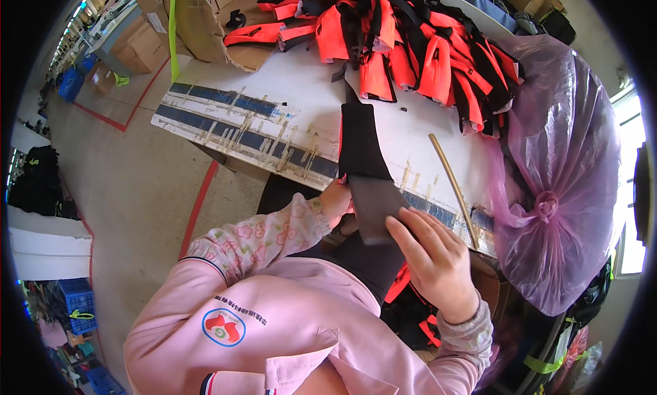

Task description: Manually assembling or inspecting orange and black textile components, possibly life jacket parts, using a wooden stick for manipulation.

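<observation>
A long black fabric piece [363, 142] with a dark grey-brown panel [375, 207] at its near end stretches from the table toward my body. A narrow strap runs from its far end, and an orange edge shows along its left side. My left hand [335, 202] is closed on its left edge, where the black part meets the panel; some of the fingers are hidden beneath. At the panel's right edge, my right hand [434, 258] grips with its fingers over the top; the thumb is out of sight.
Orange-and-black fabric pieces [434, 66] lie heaped across the white table [301, 87]. A thin wooden stick [454, 189] rests near its front edge. At right stands a knotted pink plastic bag [558, 169]; a cardboard box [205, 25] is at far left. More orange-and-black pieces [428, 326] lie below my right forearm.
</observation>
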Available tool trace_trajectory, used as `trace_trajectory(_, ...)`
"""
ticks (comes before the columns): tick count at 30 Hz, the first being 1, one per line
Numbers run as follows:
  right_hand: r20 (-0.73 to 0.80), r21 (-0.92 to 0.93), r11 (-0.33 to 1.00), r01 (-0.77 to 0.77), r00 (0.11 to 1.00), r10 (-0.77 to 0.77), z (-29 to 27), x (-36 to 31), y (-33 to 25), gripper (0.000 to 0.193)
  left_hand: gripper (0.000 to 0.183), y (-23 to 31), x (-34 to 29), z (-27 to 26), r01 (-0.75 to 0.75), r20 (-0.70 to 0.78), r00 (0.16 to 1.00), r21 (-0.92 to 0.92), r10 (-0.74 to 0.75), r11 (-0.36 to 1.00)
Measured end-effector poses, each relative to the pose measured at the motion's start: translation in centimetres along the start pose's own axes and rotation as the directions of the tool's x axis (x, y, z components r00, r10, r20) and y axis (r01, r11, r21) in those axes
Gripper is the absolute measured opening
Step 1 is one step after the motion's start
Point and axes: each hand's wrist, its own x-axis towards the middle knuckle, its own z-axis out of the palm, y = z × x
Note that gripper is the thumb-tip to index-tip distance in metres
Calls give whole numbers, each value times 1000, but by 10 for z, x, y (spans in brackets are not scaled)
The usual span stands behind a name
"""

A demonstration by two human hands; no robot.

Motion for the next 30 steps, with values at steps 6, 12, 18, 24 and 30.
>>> trace_trajectory(6, 208, -285, 947, -146, 955, 210, 84, 2, -6, 43, 28, -4, -19, 9, -41, 216, 975, -94, 60, 995)
trace_trajectory(12, 150, -162, 958, -237, 954, 261, 135, -4, 1, 39, 24, -24, -24, -1, -104, -19, 994, 186, 109, 977)
trace_trajectory(18, 519, -117, 948, -297, 796, 313, 179, -8, 23, 20, 18, -50, -24, -14, -8, -95, 995, 333, 42, 943)
trace_trajectory(24, 623, -95, 936, -338, 713, 321, 184, 5, 27, 20, 16, -58, -19, -26, -4, -74, 997, 394, 36, 919)
trace_trajectory(30, 543, -43, 946, -322, 787, 293, 166, 17, 6, 27, 37, -89, -12, -48, -229, -26, 968, 324, 251, 918)
